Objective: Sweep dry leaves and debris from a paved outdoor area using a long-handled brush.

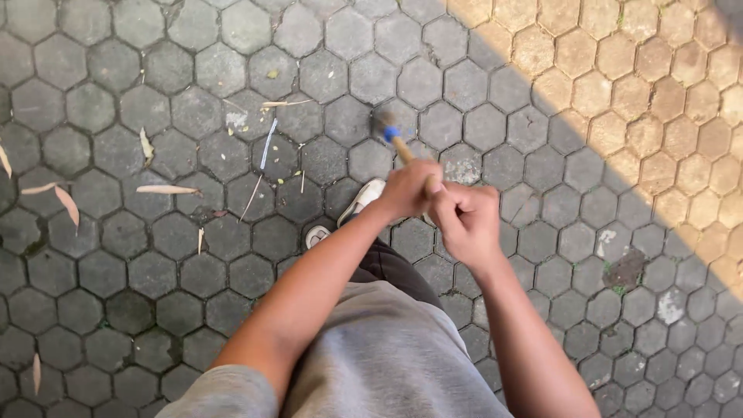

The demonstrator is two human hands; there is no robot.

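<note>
Sweeping looks like the step in hand, judged from the grip and the litter. Far left, dry leaves (164,189) lie scattered on the grey hexagon paving (116,116), with thin twigs (267,143) a bit further right. Centre, a white shoe (362,201) shows just under the arms, toe pointing up-frame. Left hand (406,190) is curled tight round a wooden broom handle (402,149), forward on the stick. Right hand (467,220) is fisted just behind it, touching or nearly touching the left; the stick inside that fist is hidden. Handle runs up-left from the hands to a blue collar (392,132); the head beyond is blurred, can't tell its shape, it sits near the ground ahead of the shoe. Far right, the paving is sunlit and tan. Next stroke probably needs the head drawn left toward the leaves, both fists kept closed on the stick.
</note>
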